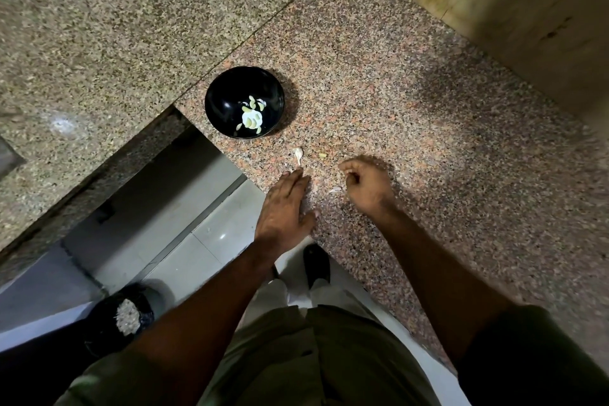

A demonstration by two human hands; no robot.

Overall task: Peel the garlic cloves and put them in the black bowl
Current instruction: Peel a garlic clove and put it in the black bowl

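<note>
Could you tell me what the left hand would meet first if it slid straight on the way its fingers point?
Probably the unpeeled garlic clove, lying just beyond the left hand on the counter.

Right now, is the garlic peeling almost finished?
Partly. Done: several peeled cloves already lie in the black bowl. In hand: the left hand rests flat on the counter; the right hand is curled, though blur hides whether it holds anything. Left: a stemmed garlic piece near the bowl, a small clove beside it, and a pale bit by the right hand.
</note>
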